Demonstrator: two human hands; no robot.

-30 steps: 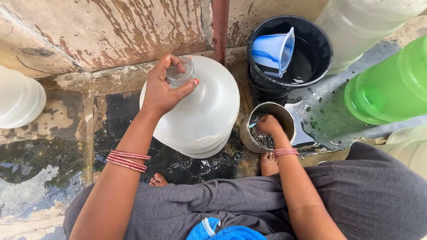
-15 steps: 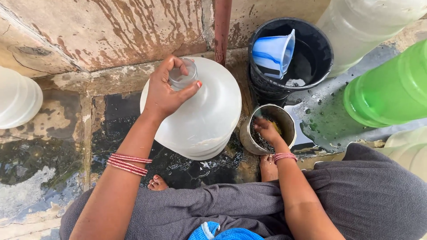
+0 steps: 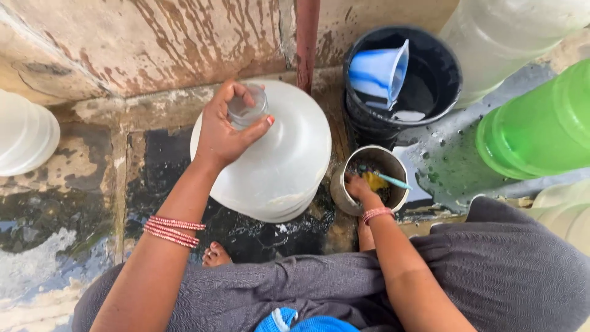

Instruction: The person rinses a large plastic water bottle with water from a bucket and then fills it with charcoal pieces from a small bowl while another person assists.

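You've got soft, even daylight here with only faint shadows under your arms, a pale sheen on the white water jug [image 3: 276, 166] and wet floor [image 3: 55, 246], sharp focus at centre, and slight wide-angle stretching and softness toward the green container [image 3: 541, 129] at the edge.

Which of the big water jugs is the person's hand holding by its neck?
The white jug in the middle: the left hand grips its neck. The green jug and the others stand untouched.
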